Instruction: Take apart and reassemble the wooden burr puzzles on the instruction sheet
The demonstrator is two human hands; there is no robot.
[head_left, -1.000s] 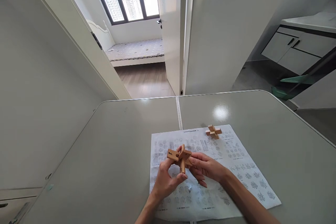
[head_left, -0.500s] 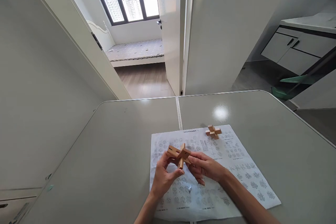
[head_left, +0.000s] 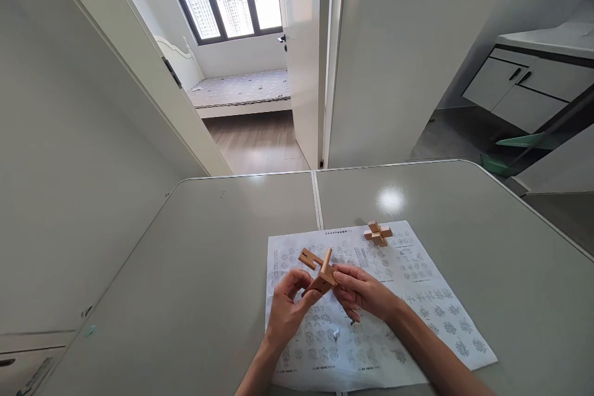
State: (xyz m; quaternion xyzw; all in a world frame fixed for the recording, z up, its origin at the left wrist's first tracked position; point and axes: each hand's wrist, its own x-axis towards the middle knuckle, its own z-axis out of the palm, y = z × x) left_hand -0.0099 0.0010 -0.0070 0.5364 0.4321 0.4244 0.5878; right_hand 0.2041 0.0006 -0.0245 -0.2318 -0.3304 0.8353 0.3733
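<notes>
Between my two hands is a wooden interlocking puzzle, made of light brown pieces crossing one another, with small dark marks on some faces. My left hand pinches its lower left part between thumb and fingers. From the right, my right hand grips the puzzle's right side, thumb on top and the other fingers curled beneath. Both hands hover over a printed instruction sheet covered in small diagrams. Near the sheet's top edge rests a second, smaller wooden puzzle in a cross shape, touched by neither hand.
The sheet lies on a grey-green table with a seam down its middle and rounded far corners. A wall runs along the left. Past the far edge are an open door and a bed; a white cabinet stands at right.
The puzzle has turned in my hands: a piece now juts out at the upper left, and the upright rod leans right. My left fingers have shifted lower on it.
</notes>
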